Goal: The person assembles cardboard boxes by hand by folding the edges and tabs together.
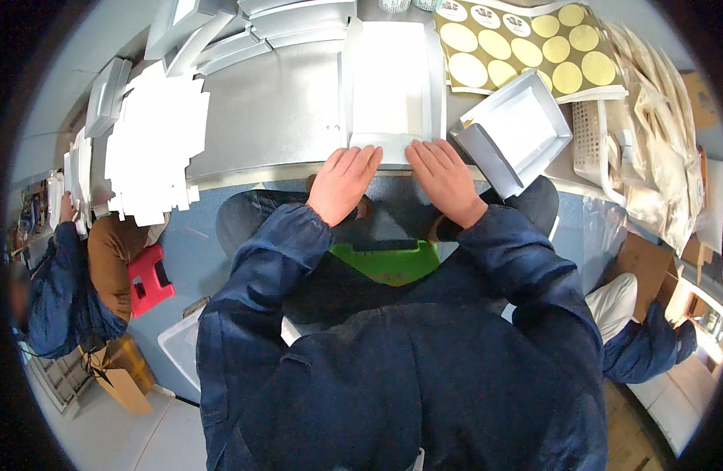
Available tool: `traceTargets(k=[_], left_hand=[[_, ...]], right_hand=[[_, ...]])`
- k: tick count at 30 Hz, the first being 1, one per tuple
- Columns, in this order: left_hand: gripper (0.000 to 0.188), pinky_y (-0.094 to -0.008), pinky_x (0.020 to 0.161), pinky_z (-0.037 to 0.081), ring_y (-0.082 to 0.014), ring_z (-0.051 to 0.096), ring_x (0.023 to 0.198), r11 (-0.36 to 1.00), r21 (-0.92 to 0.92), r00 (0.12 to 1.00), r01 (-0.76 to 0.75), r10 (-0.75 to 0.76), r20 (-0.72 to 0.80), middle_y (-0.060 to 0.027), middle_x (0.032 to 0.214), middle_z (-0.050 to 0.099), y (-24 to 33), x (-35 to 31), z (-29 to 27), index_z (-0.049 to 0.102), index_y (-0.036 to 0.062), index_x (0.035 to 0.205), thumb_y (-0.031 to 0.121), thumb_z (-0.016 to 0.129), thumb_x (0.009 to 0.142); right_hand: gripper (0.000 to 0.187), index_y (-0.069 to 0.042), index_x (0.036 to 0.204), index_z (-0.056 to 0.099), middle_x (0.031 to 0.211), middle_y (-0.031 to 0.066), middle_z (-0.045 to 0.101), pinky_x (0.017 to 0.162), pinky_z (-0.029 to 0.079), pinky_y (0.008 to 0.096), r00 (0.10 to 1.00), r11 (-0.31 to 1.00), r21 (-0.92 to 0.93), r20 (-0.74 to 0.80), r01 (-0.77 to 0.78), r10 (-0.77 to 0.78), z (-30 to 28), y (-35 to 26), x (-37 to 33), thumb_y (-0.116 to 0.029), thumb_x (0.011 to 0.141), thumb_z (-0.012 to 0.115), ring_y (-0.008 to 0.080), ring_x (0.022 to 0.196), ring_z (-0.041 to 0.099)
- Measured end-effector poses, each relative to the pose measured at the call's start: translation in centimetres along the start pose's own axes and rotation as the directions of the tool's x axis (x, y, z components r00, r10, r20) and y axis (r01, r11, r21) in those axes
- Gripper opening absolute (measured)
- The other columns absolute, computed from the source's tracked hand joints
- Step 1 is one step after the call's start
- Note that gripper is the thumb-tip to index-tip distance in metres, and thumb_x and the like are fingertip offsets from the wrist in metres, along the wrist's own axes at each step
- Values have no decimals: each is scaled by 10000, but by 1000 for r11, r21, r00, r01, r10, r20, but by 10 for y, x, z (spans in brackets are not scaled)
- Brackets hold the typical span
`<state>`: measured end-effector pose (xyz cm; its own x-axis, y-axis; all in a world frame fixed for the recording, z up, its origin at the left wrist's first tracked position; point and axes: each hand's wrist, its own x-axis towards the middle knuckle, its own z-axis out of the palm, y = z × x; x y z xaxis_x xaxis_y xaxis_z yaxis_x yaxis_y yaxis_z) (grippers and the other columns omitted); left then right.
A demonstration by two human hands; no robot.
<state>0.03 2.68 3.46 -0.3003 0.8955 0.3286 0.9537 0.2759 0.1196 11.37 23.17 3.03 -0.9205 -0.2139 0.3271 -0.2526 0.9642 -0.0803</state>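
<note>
Head view: left hand [344, 182] and right hand [446, 182], fingers straight and together, touch the near edge of the open box [389, 74], on the worktop [259, 110] ahead of them; thumbs hidden, so I can't tell grip. I'd judge edge-folding, calling next for even pressure.

— How many hands touch the open box [393, 125]?
— Two: one left hand [347, 185], one right hand [446, 182].
— Stools?
— One green stool [389, 265], one red stool [150, 281].
— Baskets?
— One white basket [589, 139].
— Co-workers [60, 286]?
— Two.
</note>
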Motion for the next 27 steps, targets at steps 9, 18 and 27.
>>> traceTargets(k=[9, 18, 27], left_hand=[[234, -374, 989, 406, -205, 572, 922, 995, 86, 996, -44, 37, 87, -49, 848, 548, -5, 10, 3, 582, 54, 1004, 106, 533, 782], [88, -434, 1056, 349, -232, 637, 807, 999, -14, 949, -49, 51, 312, -54, 764, 588, -14, 19, -2, 569, 88, 887, 92, 516, 817], [156, -436, 931, 420, -245, 631, 821, 988, 143, 939, -60, 7, 345, -80, 812, 632, -3, 32, 14, 623, 101, 935, 121, 506, 834]], right_hand=[[239, -40, 1052, 576, 884, 68, 558, 1060, 375, 436, 993, 999, 6, 110, 52, -52, 0, 9, 5, -91, 819, 559, 219, 904, 588], [94, -104, 812, 605, 780, 54, 611, 1042, 368, 421, 961, 996, 92, 273, 16, -41, -7, 14, 18, -195, 802, 624, 223, 837, 637], [134, -106, 788, 666, 711, 61, 659, 1090, 290, 492, 870, 989, -100, 491, 112, -49, 9, 24, 37, -187, 814, 562, 230, 773, 661]])
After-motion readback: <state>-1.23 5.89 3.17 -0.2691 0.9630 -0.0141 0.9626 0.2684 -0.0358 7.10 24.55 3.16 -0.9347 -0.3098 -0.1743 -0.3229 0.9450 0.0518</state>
